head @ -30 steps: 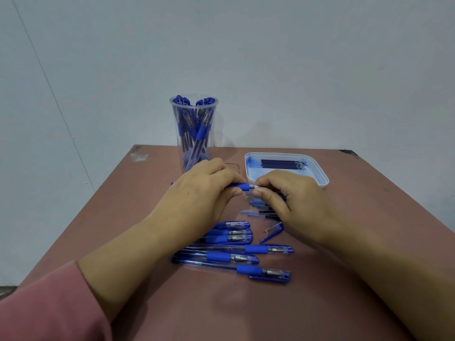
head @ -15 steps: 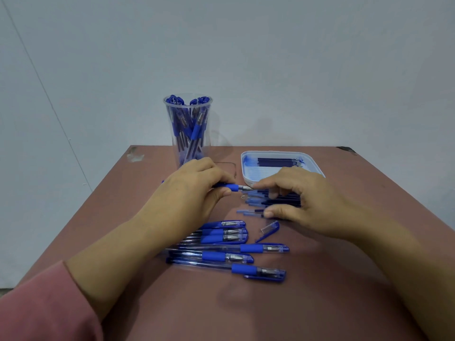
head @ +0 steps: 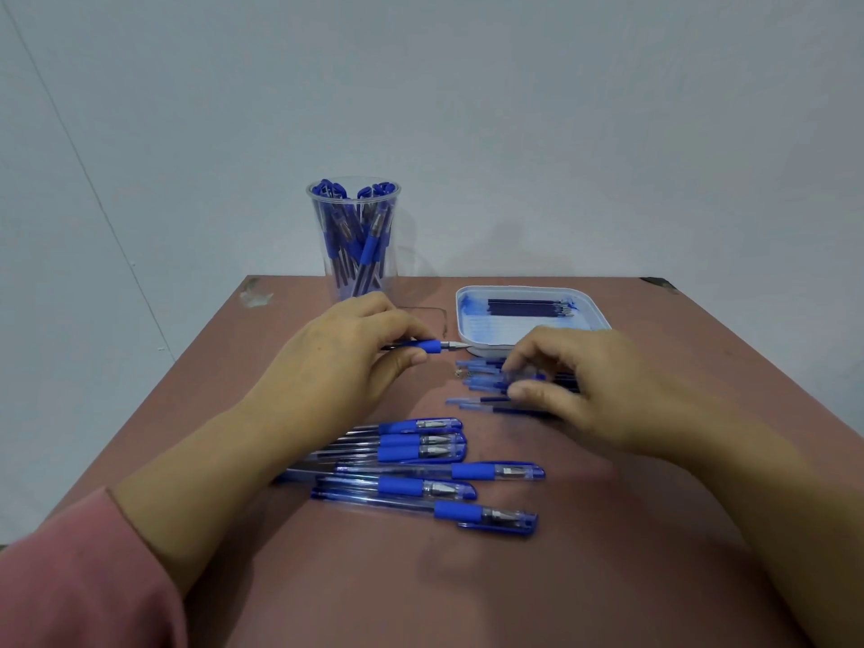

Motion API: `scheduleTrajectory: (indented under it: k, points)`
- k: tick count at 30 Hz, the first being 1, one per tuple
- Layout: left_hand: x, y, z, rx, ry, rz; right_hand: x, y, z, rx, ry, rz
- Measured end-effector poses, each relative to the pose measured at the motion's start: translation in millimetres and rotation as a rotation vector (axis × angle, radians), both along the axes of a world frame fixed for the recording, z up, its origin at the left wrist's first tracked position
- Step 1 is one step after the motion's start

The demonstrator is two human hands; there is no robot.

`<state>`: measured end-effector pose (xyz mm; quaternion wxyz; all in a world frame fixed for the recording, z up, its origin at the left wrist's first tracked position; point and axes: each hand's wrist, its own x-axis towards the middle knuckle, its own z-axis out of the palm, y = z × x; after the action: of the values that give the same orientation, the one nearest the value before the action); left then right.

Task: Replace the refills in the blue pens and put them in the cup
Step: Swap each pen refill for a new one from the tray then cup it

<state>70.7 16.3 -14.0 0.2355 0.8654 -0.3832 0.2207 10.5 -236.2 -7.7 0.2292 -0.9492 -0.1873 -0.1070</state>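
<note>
My left hand [head: 336, 362] grips a blue pen [head: 428, 346] by its grip, with the bare metal tip pointing right. My right hand [head: 594, 390] is curled over a pile of loose refills and blue parts [head: 477, 383]. Its thumb and fingertips pinch a small blue piece [head: 530, 377] that looks like a pen cap, though it is blurred. A clear cup [head: 354, 236] holding several blue pens stands at the back, just beyond my left hand. Several capped blue pens [head: 421, 444] lie in a row near me.
A pale blue tray [head: 533, 290] with several dark refills [head: 528, 307] sits behind my right hand. The brown table [head: 467, 591] ends at a grey wall. My pink sleeve [head: 79, 582] is at the lower left.
My hands have separated. The left one keeps the pen; the right moved down onto the refill pile. The loose cap that lay near my right thumb is no longer on the table.
</note>
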Motion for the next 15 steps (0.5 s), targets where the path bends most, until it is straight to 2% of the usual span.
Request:
scheduleTrajectory:
  k: [8, 15]
  points:
    - [-3, -3, -3, -0.023, -0.023, -0.071, 5, 13, -5, 0.153, -0.154, -0.009]
    - [-6, -9, -8, -0.051, -0.027, -0.107, 2, 28, -6, 0.263, -0.187, 0.033]
